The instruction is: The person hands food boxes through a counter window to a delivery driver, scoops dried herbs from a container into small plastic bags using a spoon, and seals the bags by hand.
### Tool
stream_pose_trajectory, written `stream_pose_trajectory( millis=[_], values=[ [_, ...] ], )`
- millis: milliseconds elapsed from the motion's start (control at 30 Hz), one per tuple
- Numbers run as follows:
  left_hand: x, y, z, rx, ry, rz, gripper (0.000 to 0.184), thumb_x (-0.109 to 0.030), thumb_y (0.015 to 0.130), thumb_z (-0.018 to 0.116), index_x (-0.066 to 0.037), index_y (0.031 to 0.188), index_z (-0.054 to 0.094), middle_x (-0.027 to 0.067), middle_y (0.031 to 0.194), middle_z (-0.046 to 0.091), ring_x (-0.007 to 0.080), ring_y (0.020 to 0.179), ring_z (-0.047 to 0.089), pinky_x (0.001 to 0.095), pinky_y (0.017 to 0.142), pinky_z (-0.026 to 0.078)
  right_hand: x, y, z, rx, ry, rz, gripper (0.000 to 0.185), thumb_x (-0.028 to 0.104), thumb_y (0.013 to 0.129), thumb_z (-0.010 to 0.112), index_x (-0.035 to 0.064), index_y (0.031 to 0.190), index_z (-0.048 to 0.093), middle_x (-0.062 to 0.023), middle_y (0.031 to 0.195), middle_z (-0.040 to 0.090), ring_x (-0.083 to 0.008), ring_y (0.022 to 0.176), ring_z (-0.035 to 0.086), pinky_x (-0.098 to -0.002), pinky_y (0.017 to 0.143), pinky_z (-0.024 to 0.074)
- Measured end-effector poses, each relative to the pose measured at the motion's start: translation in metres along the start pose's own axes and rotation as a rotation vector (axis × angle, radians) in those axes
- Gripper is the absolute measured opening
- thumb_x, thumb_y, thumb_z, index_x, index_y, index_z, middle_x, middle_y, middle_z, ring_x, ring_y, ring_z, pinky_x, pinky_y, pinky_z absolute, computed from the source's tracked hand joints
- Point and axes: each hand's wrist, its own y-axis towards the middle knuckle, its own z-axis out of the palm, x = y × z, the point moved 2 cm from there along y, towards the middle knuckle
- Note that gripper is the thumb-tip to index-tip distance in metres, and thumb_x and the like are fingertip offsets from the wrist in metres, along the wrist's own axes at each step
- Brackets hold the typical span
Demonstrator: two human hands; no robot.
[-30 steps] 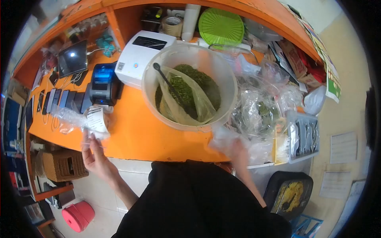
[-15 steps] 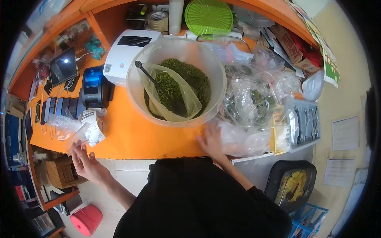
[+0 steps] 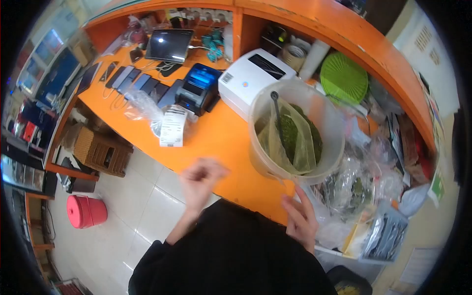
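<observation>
My left hand [image 3: 199, 181] is over the front edge of the orange desk, its fingers curled and smeared by motion; whether it holds anything is unclear. My right hand [image 3: 302, 219] is just below the front rim of a translucent tub [image 3: 259, 153], fingers apart and nothing visible in them. Inside the tub are green shreds [image 3: 290, 132], a yellowish clear bag [image 3: 306, 156] and a dark long-handled spoon [image 3: 278, 118]. A clear plastic bag with a white printed label [image 3: 173, 127] lies on the desk behind my left hand, apart from it.
Behind the tub are a white printer [image 3: 253, 81] and a green lid [image 3: 344, 78]. A blue-black printer [image 3: 196, 89], phones [image 3: 132, 78] and a tablet [image 3: 169, 45] are at the back left. Plastic bags [image 3: 351, 182] and a grey tray [image 3: 385, 233] lie at the right.
The view has swung left. My left hand has come away from the labelled bag, toward my body. My right hand has left the clear bags and is now before the tub.
</observation>
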Motion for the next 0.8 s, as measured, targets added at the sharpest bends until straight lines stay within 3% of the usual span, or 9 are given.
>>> stream_pose_trajectory(
  millis=[67, 133, 267, 367, 500, 600, 700, 733, 800],
  values=[
    [-0.014, -0.013, 0.028, 0.229, 0.231, -0.041, 0.010, 0.003, 0.071, 0.068, 0.000, 0.066, 0.060, 0.0048, 0.071, 0.062, 0.0093, 0.066, 0.058, 0.0221, 0.055, 0.045, 0.019, 0.017, -0.006, -0.022, -0.034, -0.197, 0.028, -0.002, 0.070, 0.068, 0.0019, 0.098, 0.064, -0.0141, 0.103, 0.060, -0.0222, 0.079, 0.063, -0.0282, 0.071, 0.0512],
    [-0.024, -0.018, 0.050, 0.357, 0.260, 0.264, 0.014, 0.004, 0.065, 0.071, -0.001, 0.071, 0.059, 0.0074, 0.074, 0.061, 0.0151, 0.063, 0.058, 0.0240, 0.053, 0.043, 0.029, 0.035, -0.009, 0.014, -0.015, -0.231, 0.031, -0.003, 0.067, 0.070, 0.0013, 0.097, 0.064, -0.0135, 0.102, 0.060, -0.0220, 0.079, 0.063, -0.0285, 0.069, 0.0508],
    [-0.032, -0.017, 0.064, 0.433, 0.266, 0.562, 0.021, 0.000, 0.062, 0.073, 0.001, 0.077, 0.060, 0.0097, 0.076, 0.061, 0.0216, 0.064, 0.059, 0.0281, 0.056, 0.046, 0.038, 0.056, -0.008, 0.106, 0.097, -0.244, 0.031, -0.003, 0.065, 0.072, 0.0005, 0.095, 0.065, -0.0122, 0.093, 0.062, -0.0208, 0.078, 0.062, -0.0277, 0.066, 0.0501],
    [-0.042, -0.009, 0.066, 0.437, 0.275, 0.586, 0.019, 0.000, 0.064, 0.073, 0.001, 0.077, 0.060, 0.0100, 0.077, 0.061, 0.0205, 0.065, 0.060, 0.0274, 0.055, 0.045, 0.033, 0.071, -0.018, 0.218, 0.237, -0.228, 0.029, -0.006, 0.065, 0.069, 0.0000, 0.093, 0.065, -0.0113, 0.088, 0.063, -0.0205, 0.077, 0.062, -0.0264, 0.065, 0.0494],
    [-0.050, 0.001, 0.071, 0.596, 0.122, 0.318, 0.013, 0.000, 0.070, 0.070, 0.001, 0.079, 0.059, 0.0087, 0.077, 0.061, 0.0148, 0.064, 0.058, 0.0245, 0.055, 0.045, 0.026, 0.089, -0.034, 0.386, 0.290, -0.289, 0.033, -0.014, 0.066, 0.061, -0.0002, 0.096, 0.064, -0.0104, 0.086, 0.063, -0.0192, 0.074, 0.061, -0.0248, 0.064, 0.0488],
    [-0.049, 0.009, 0.085, 0.508, -0.041, 0.211, 0.011, 0.000, 0.074, 0.066, 0.001, 0.080, 0.057, 0.0072, 0.074, 0.058, 0.0112, 0.061, 0.054, 0.0231, 0.055, 0.044, 0.046, 0.092, -0.031, 0.149, 0.101, -0.266, 0.032, -0.016, 0.065, 0.057, -0.0004, 0.093, 0.063, -0.0110, 0.082, 0.060, -0.0204, 0.073, 0.060, -0.0269, 0.064, 0.0489],
    [-0.044, 0.016, 0.099, 0.351, -0.065, 0.267, 0.009, 0.003, 0.074, 0.064, 0.001, 0.077, 0.056, 0.0073, 0.072, 0.058, 0.0104, 0.061, 0.055, 0.0219, 0.052, 0.044, 0.015, 0.093, -0.023, -0.358, 0.162, -0.470, 0.027, -0.016, 0.066, 0.058, -0.0004, 0.088, 0.062, -0.0127, 0.084, 0.057, -0.0225, 0.072, 0.057, -0.0294, 0.064, 0.0483],
    [-0.047, 0.019, 0.100, 0.289, -0.030, 0.319, 0.009, 0.005, 0.073, 0.063, 0.001, 0.074, 0.056, 0.0078, 0.072, 0.060, 0.0108, 0.061, 0.057, 0.0212, 0.052, 0.044, 0.013, 0.097, -0.023, -0.362, 0.268, -0.434, 0.020, -0.016, 0.067, 0.058, -0.0019, 0.081, 0.060, -0.0142, 0.089, 0.054, -0.0246, 0.073, 0.056, -0.0310, 0.064, 0.0477],
    [-0.048, 0.022, 0.100, 0.194, 0.052, 0.410, 0.010, 0.006, 0.072, 0.063, 0.001, 0.071, 0.055, 0.0082, 0.073, 0.061, 0.0120, 0.060, 0.058, 0.0210, 0.051, 0.044, 0.017, 0.097, -0.026, -0.226, 0.056, -0.512, 0.018, -0.015, 0.067, 0.059, -0.0034, 0.081, 0.060, -0.0163, 0.096, 0.053, -0.0253, 0.075, 0.056, -0.0303, 0.064, 0.0477]
  ],
)
